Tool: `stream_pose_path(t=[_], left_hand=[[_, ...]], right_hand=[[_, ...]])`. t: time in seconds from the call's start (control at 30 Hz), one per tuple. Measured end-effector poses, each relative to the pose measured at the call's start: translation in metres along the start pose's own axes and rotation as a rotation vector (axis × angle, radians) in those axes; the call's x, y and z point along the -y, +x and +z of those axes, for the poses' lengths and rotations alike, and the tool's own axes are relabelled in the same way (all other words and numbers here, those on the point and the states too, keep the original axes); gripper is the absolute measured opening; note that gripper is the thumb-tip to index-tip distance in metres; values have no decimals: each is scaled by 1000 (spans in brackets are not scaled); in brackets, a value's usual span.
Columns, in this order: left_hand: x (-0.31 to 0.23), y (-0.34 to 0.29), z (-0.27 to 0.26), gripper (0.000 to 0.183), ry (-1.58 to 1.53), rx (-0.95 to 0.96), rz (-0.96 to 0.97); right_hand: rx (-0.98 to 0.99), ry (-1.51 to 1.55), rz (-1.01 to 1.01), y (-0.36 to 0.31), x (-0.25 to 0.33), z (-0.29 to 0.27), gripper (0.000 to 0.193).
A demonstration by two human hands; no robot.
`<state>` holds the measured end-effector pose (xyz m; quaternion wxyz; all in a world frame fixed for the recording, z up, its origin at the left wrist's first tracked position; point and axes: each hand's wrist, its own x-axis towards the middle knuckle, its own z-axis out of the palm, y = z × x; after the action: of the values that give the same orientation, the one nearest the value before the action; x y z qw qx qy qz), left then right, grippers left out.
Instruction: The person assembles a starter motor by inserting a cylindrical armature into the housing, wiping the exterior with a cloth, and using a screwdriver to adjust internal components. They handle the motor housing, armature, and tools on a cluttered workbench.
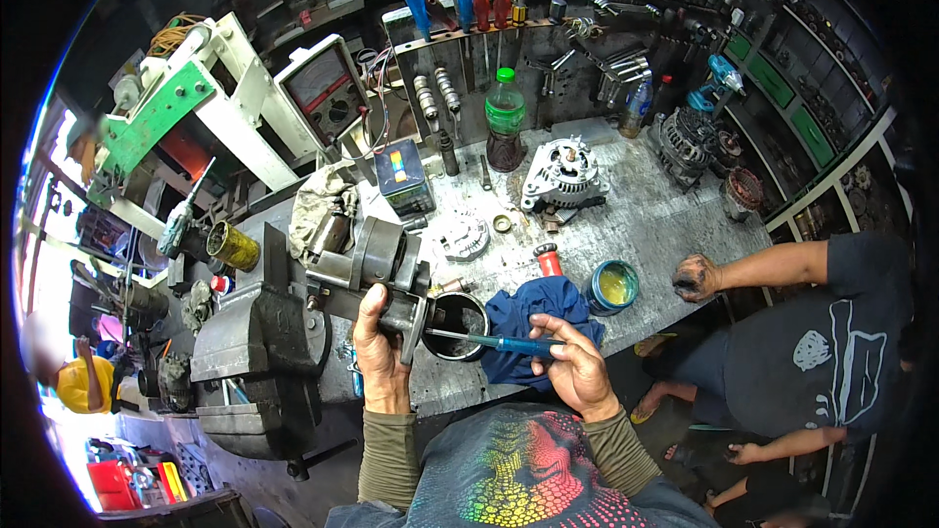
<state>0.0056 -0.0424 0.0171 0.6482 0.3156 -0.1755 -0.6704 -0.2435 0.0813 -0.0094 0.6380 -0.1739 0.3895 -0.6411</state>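
Note:
My left hand (pixel 381 367) is wrapped round the narrow end of a grey metal starter motor (pixel 381 256), thumb on top. Between the fingers of my right hand (pixel 579 372) is a screwdriver (pixel 518 343) with a blue handle. Its shaft points left to the motor's flange; whether the tip touches the metal I cannot tell. Beneath the shaft stands an open round metal housing (pixel 471 350). A crumpled dark blue cloth (pixel 533 308) lies beside it, near my right hand. Further right is an open tin (pixel 613 286) with yellowish contents.
A big bench vise (pixel 259 352) stands at the left, near my left forearm. Behind lie an alternator (pixel 565 174), a green-capped bottle (pixel 505 117) and a black box-shaped battery (pixel 403 179). Another person's hand (pixel 696 277) rests on the metal bench's right edge. Tools hang along the back rack.

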Motion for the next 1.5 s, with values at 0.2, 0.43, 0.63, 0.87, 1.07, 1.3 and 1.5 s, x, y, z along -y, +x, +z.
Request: stream_pose_path(t=[0.2,0.43,0.63,0.87,1.07,1.3,1.5], left_hand=[[0,0,2,33,27,-25,12],[-2,0,1,28,12,-33,-7],[-3,-5,-3,26,16,55,-27],[2,-3,-4,34,30,-16,-7],[3,-6,0,31,10,-16,-27],[2,-7,5,29,12,7,-21],[0,-5,0,25,0,0,-19]], right_hand=[[48,-204,60,-2,-4,-9,50],[143,-88,62,-3,-3,-12,43],[178,-4,-25,-6,-3,-13,45],[-38,-149,103,-10,1,0,47],[1,-62,23,-10,-3,1,37],[119,-160,-95,-15,0,-5,47],[48,-219,13,-21,3,-1,48]])
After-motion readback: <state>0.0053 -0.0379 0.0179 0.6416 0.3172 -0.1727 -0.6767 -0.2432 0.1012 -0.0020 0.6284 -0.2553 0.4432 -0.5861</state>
